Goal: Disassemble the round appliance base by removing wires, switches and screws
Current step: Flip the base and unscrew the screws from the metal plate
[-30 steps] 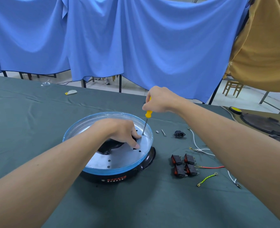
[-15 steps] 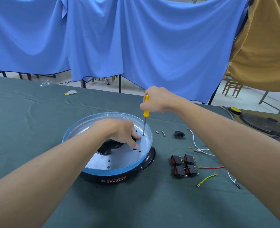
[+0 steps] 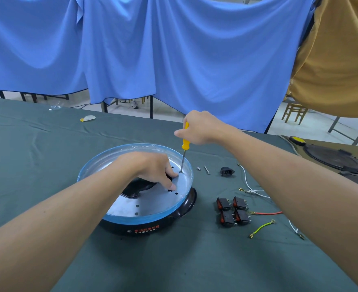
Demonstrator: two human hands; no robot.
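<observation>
So the round appliance base [image 3: 144, 226] is sitting on the green table cloth [image 3: 47, 165], pretty much dead centre, with its metal plate [image 3: 152, 203] facing up and a blue film rim round it. The right hand [image 3: 199, 127] has its fingers wrapped round the yellow handle of the screwdriver [image 3: 185, 144]. The screwdriver stands nearly upright with its tip in a hole at about 2 o'clock on the plate. The left hand [image 3: 152, 167] lies over the black part [image 3: 138, 187] in the middle with a fingertip down on the metal next to a couple of holes. Honestly can't tell if it's gripping that part or just bracing. Off the base at about 4 o'clock, four black switches [image 3: 232, 210] are bunched together, with a red wire [image 3: 266, 213] and a green-yellow wire [image 3: 262, 227] just past them. At roughly 3 o'clock there's a black power socket [image 3: 226, 171], two small metal bits [image 3: 206, 170] between it and the base, and a white wire [image 3: 249, 186] trailing beyond the socket.
</observation>
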